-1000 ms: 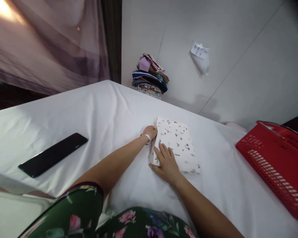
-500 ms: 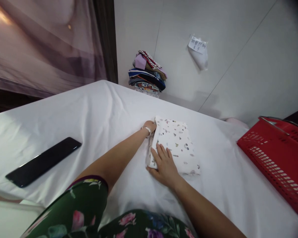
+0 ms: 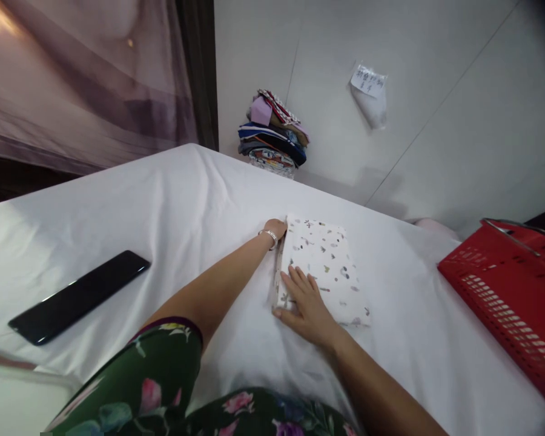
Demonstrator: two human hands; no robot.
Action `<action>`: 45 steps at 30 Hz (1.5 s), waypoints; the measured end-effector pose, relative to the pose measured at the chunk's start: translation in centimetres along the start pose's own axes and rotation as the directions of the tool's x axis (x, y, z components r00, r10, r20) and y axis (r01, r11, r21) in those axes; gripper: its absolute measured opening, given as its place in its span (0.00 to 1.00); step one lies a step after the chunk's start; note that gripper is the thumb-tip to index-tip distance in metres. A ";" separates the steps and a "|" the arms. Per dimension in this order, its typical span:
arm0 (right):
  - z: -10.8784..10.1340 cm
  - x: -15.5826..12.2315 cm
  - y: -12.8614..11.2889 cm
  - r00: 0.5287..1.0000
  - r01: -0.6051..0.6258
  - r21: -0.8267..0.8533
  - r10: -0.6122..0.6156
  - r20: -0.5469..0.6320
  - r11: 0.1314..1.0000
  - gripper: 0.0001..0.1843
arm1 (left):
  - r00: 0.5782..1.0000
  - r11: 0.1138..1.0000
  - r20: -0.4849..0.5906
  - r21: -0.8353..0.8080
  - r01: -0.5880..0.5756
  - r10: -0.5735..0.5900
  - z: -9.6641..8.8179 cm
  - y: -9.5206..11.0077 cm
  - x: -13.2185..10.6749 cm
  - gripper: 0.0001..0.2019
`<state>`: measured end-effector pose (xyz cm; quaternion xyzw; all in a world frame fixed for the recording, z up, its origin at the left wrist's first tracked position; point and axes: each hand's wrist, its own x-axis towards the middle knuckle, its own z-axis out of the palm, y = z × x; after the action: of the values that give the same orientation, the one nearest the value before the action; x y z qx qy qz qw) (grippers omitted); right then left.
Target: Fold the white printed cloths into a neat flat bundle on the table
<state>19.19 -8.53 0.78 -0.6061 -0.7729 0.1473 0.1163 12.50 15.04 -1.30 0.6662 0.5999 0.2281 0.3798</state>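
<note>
A white cloth [image 3: 324, 257] with small printed figures lies folded into a flat rectangle in front of me. My left hand [image 3: 277, 229], with a silver bracelet at its wrist, is closed at the cloth's far left corner. Its fingertips are hidden by the fabric edge. Across the near left part of the same cloth rests my right hand [image 3: 311, 306], palm down with fingers stretched out. Its thumb reaches the near left corner.
White fabric [image 3: 227, 242] covers the table. To the left lies a long black glossy object [image 3: 79, 297]; a red plastic basket [image 3: 504, 297] stands on the right. Beyond the far edge are a stack of folded clothes [image 3: 275, 133] and a labelled plastic bag [image 3: 369, 94] on the floor [image 3: 422, 54].
The whole view has shifted slightly. My right hand lies a little flatter on the cloth, and both hands keep nearly the same places on it.
</note>
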 end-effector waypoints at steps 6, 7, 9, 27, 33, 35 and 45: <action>-2.1 2.5 0.4 0.994 -0.081 0.034 0.083 -0.066 0.996 0.38 | 1.000 0.997 0.013 -0.074 -0.009 0.010 0.1 0.7 0.3 0.11; -2.0 3.2 0.4 0.995 -0.080 -0.003 0.080 -0.058 0.997 0.38 | 1.000 0.997 0.010 -0.078 -0.014 0.015 0.1 0.7 0.4 0.10; -1.3 4.3 0.4 0.997 -0.076 -0.080 0.075 -0.022 0.994 0.38 | 1.000 0.996 -0.002 -0.083 -0.018 0.018 0.1 0.7 0.5 0.08; 0.6 4.6 0.5 0.999 -0.038 -0.243 0.028 -0.045 0.969 0.34 | 0.997 0.973 -0.039 -0.218 -0.076 0.070 -0.1 -1.0 1.8 0.12; 0.8 4.4 0.7 0.997 -0.027 -0.228 0.010 -0.074 0.973 0.34 | 0.994 0.966 -0.053 -0.236 -0.108 0.098 0.1 -1.0 1.7 0.10; 0.9 4.3 0.7 0.996 -0.021 -0.222 0.000 -0.094 0.975 0.34 | 0.994 0.965 -0.043 -0.239 -0.108 0.101 0.1 -0.9 1.7 0.10; 0.6 4.3 0.5 0.995 0.046 -0.220 -0.065 -0.081 0.974 0.30 | 0.986 0.977 0.028 -0.142 -0.158 0.163 0.0 -0.3 1.5 0.15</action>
<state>18.40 -4.26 0.02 -0.5993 -0.7952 0.0315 0.0871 12.57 16.46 -1.77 0.6887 0.5190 0.2862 0.4177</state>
